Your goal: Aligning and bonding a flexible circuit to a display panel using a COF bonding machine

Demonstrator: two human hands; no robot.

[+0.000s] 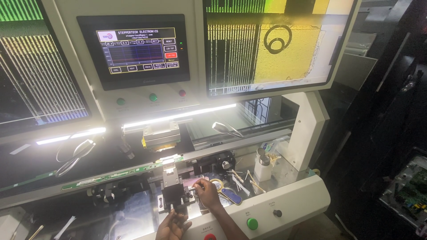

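Your left hand (172, 226) pinches knob at black stage (174, 195) 6 o'clock; right hand (207, 192) fingers together on 3 o'clock knob; alignment looks unfinished.

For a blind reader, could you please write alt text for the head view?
Two hands, left hand and right hand, touch a small black stage on a white machine, below a touch panel and a yellow monitor.

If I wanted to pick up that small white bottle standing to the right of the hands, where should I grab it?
Grip the white bottle around its body, coming from the front right. It stands upright, and its narrow metal cap offers less hold. Thin sticks lie to its left, and the machine's white column stands close behind it.
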